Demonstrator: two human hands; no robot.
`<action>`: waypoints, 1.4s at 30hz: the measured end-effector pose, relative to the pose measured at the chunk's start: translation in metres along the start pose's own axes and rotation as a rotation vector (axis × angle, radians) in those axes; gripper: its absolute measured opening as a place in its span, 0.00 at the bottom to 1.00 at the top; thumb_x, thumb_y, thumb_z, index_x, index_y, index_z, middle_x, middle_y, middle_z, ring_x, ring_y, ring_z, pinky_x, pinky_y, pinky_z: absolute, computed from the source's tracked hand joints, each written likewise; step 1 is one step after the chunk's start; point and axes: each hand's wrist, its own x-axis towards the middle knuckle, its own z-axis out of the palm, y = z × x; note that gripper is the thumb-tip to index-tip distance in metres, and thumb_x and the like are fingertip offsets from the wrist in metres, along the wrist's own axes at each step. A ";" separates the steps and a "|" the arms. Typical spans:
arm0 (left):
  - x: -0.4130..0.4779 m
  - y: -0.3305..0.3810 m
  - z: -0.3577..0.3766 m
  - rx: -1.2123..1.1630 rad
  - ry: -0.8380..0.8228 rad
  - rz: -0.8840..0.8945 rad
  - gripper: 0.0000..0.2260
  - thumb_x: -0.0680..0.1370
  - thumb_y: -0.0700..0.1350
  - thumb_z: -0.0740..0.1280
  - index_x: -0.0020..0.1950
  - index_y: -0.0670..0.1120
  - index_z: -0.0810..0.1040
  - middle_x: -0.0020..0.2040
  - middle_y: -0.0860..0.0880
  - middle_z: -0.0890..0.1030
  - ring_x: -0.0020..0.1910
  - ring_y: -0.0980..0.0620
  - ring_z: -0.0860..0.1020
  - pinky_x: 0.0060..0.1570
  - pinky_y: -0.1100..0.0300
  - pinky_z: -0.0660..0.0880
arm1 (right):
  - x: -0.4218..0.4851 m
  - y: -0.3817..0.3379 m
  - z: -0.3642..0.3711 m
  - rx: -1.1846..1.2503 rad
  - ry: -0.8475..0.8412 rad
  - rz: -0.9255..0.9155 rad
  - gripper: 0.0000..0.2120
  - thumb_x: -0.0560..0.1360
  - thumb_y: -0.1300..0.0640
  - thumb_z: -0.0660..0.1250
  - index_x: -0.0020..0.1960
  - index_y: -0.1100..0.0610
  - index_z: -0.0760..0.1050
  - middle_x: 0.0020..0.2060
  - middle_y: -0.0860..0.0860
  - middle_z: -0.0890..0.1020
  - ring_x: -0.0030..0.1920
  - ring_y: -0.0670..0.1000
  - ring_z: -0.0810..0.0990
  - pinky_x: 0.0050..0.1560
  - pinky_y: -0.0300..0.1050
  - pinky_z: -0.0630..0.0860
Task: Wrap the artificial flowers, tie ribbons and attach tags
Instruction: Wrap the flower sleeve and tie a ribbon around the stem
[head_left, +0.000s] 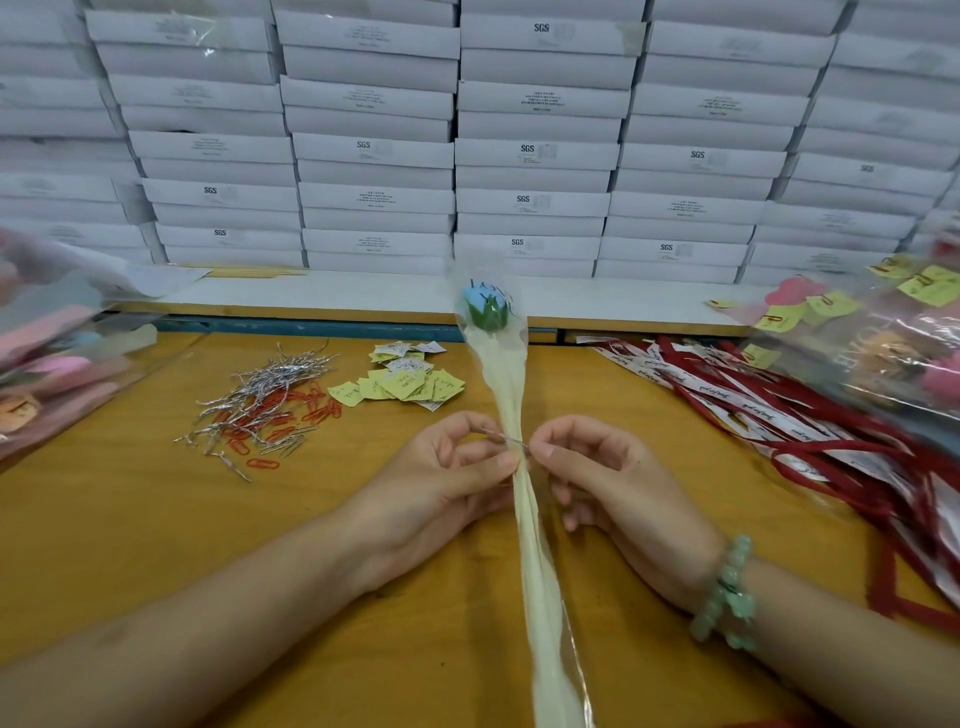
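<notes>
wrapped flower (506, 384) lies over the table (130, 519) on the person's midline, with its long axis running straight away from the body: blue bud (485, 306) at the far end, tail of the wrap passing back between the forearms. left hand (447, 483) and right hand (597, 478) flank the narrow waist of the wrap, equally near, each pinching one end of a silver wire tie (506, 440) that crosses the stem line. judgement: cinching step in hand; the twist must close across that axis. red ribbons (779, 421) lie to the right and yellow tags (405, 382) beyond the left hand, neither touched.
</notes>
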 end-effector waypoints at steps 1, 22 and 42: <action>-0.001 0.000 0.001 0.008 -0.008 0.001 0.13 0.68 0.35 0.73 0.50 0.41 0.74 0.41 0.42 0.84 0.41 0.48 0.83 0.44 0.59 0.79 | 0.000 0.000 0.000 0.002 0.002 0.008 0.03 0.75 0.61 0.67 0.44 0.58 0.79 0.28 0.47 0.75 0.28 0.43 0.72 0.26 0.36 0.72; -0.004 0.003 0.004 0.150 -0.025 0.014 0.08 0.70 0.38 0.74 0.46 0.47 0.81 0.44 0.45 0.83 0.41 0.53 0.81 0.37 0.64 0.76 | 0.004 0.003 -0.006 0.351 -0.121 0.088 0.04 0.67 0.63 0.71 0.37 0.63 0.76 0.58 0.64 0.80 0.52 0.57 0.82 0.53 0.50 0.81; -0.003 0.003 0.004 0.094 -0.083 0.017 0.10 0.72 0.34 0.69 0.51 0.42 0.75 0.39 0.47 0.81 0.35 0.56 0.80 0.34 0.66 0.75 | 0.009 -0.002 -0.014 0.243 -0.250 0.201 0.04 0.67 0.60 0.72 0.41 0.58 0.79 0.36 0.52 0.81 0.31 0.43 0.73 0.31 0.36 0.75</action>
